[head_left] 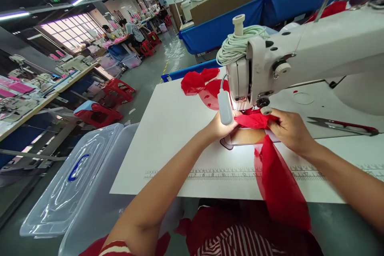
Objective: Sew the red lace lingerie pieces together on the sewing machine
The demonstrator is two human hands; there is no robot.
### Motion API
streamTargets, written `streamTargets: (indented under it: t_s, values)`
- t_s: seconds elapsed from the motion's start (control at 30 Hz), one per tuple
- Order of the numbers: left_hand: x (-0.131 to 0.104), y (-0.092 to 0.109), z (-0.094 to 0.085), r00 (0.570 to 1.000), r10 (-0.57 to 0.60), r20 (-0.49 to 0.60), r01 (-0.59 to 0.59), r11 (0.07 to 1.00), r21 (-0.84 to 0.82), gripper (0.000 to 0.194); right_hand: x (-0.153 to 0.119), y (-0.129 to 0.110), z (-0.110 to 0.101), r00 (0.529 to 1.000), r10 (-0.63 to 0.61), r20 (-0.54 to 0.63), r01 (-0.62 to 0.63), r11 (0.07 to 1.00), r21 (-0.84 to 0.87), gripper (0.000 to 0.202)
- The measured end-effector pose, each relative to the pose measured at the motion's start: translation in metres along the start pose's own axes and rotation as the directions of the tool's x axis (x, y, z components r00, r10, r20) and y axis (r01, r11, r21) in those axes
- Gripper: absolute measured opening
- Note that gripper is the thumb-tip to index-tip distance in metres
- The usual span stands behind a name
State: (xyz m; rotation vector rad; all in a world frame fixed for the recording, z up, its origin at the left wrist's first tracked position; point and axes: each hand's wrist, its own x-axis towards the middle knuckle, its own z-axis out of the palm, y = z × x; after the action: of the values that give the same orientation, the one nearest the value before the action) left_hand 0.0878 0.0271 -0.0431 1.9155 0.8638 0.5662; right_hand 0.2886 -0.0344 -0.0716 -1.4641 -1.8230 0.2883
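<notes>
Red sheer fabric (253, 120) lies bunched under the needle area of a white sewing machine (312, 48). My left hand (221, 127) grips its left side, partly hidden behind the small white lamp (225, 107). On the right, my right hand (289, 130) pinches the fabric's other end between thumb and fingers. A long tail of the red cloth (280, 184) hangs over the table's front edge toward my lap. More red fabric (196, 82) lies behind the needle area, to the left. The needle itself is hidden.
Thread snips with a red handle (345, 125) lie right of my right hand. A ruler strip (222, 174) runs along the white table (150, 140). A lidded clear plastic bin (75, 176) stands at the left. Other people work at machines farther back.
</notes>
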Motion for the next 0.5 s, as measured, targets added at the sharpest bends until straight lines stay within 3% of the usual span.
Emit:
streamTargets:
  t_s: [0.17, 0.27, 0.37, 0.5]
  values:
    - [0.006, -0.005, -0.003, 0.999, 0.026, 0.029, -0.024, 0.998, -0.065, 0.016, -0.005, -0.002, -0.007, 0.999, 0.000, 0.035, 0.003, 0.995, -0.102, 0.027]
    - [0.005, -0.007, -0.004, 1.000, 0.018, 0.008, -0.017, 0.997, -0.072, 0.026, -0.007, -0.001, -0.013, 0.991, 0.055, -0.120, -0.075, 0.982, -0.173, 0.031]
    - [0.004, -0.007, -0.007, 1.000, 0.015, 0.001, -0.015, 0.996, -0.082, 0.036, -0.005, 0.000, -0.016, 0.945, 0.119, -0.306, -0.184, 0.964, -0.192, 0.037]
    - [0.003, -0.004, -0.009, 1.000, 0.016, -0.012, -0.017, 0.996, -0.092, 0.038, -0.003, -0.003, -0.019, 0.936, 0.143, -0.321, -0.199, 0.969, -0.149, 0.035]
